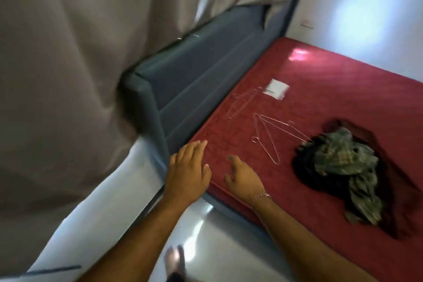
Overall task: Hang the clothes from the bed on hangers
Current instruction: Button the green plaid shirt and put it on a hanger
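A heap of clothes (341, 167) lies on the red mattress (332, 80): a green checked garment on top of dark ones. Several thin wire hangers lie left of the heap, one pair (270, 137) close to it and another pair (242, 103) farther back. My left hand (188, 167) is stretched over the mattress's near corner with straight fingers, holding nothing. My right hand (242, 177) hovers over the mattress edge with loosely spread fingers, empty, a bracelet on its wrist. Both hands are short of the hangers.
A grey-blue padded headboard (206, 71) runs along the left of the bed. Beige curtains (80, 52) hang over it at the left. A small white packet (275, 89) lies on the mattress beyond the hangers. Shiny pale floor (206, 236) and my foot (175, 258) lie below.
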Demonstrator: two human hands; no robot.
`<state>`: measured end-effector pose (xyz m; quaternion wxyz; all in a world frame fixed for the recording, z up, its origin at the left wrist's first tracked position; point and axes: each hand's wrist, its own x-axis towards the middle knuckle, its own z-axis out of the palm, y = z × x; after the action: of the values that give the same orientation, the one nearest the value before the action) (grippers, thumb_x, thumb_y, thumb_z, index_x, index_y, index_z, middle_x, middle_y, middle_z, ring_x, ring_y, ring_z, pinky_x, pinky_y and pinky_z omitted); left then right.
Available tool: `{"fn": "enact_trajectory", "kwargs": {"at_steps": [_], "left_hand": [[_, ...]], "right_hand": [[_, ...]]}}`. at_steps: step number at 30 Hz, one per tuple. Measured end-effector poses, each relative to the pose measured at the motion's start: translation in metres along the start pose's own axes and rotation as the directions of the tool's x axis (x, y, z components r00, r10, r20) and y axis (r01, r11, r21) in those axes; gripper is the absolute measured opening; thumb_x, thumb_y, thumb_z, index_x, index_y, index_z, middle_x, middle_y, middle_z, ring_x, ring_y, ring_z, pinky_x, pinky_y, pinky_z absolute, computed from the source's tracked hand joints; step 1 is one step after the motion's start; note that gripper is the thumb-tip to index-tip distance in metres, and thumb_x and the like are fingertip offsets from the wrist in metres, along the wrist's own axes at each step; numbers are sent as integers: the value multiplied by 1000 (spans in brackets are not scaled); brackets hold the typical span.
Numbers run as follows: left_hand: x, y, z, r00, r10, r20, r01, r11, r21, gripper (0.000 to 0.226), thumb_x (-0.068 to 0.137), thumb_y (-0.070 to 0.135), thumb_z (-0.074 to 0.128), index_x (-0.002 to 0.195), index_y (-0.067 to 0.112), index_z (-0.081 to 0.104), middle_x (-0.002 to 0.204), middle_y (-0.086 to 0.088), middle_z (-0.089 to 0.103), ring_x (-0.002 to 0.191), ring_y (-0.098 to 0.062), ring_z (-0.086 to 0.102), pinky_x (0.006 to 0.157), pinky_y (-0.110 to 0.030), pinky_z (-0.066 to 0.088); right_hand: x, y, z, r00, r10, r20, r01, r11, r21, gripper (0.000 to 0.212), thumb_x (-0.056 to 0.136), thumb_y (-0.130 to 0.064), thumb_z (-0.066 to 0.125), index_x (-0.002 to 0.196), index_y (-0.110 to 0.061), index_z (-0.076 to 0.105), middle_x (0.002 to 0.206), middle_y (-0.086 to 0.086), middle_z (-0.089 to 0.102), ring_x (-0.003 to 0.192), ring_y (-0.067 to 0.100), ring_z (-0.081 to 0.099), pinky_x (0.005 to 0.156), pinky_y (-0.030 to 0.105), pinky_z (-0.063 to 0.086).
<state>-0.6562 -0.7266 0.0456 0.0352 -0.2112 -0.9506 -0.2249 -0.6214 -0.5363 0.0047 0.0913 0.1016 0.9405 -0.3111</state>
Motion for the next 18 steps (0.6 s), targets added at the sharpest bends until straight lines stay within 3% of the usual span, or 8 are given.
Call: {"fn": "enact_trajectory", "kwargs": {"at_steps": [5, 9, 13, 16, 18], "left_hand": [[56, 25, 67, 961, 156, 228, -138, 986, -92, 71, 85, 37, 54, 153, 18, 45, 144, -2, 58, 130, -26, 54, 100, -49, 47], [107, 55, 98, 892, 298, 341, -261, 954, -151, 71, 87, 38, 55, 154, 17, 43, 142, -2, 58, 129, -28, 54, 100, -49, 46], [147, 99, 130, 809, 431, 399, -382, 902, -200, 69, 92, 37, 56, 155, 18, 39, 142, -1, 56, 130, -26, 52, 100, -48, 46], [166, 138, 153, 754, 492, 436, -426, 871, -244, 68, 93, 37, 55, 157, 20, 36, 143, 0, 55, 131, -25, 50, 101, -47, 45], [178, 163, 171, 723, 519, 457, -454, 855, -253, 68, 95, 37, 55, 158, 22, 34, 145, 2, 53, 133, -24, 48, 103, -45, 44]], "right_hand": [[-18, 81, 13, 951, 301, 73, -305, 950, 63, 50, 89, -25, 66, 135, -15, 49, 107, 6, 65, 102, 31, 65, 82, 34, 48], [-32, 128, -8, 824, 566, -19, -553, 812, 188, 53, 91, -24, 69, 139, -13, 51, 117, 7, 67, 109, 27, 65, 91, 30, 48], [-43, 176, -39, 668, 735, -117, -659, 656, 368, 43, 92, -23, 70, 131, -20, 53, 104, 2, 67, 93, 21, 65, 79, 29, 47], [-45, 215, -59, 531, 839, -118, -645, 491, 586, 34, 92, -24, 71, 123, -22, 57, 97, -2, 69, 90, 20, 70, 83, 37, 57], [-37, 246, -72, 492, 866, -91, -632, 427, 647, 30, 92, -25, 72, 119, -24, 59, 96, -1, 72, 90, 23, 72, 87, 42, 59]]}}
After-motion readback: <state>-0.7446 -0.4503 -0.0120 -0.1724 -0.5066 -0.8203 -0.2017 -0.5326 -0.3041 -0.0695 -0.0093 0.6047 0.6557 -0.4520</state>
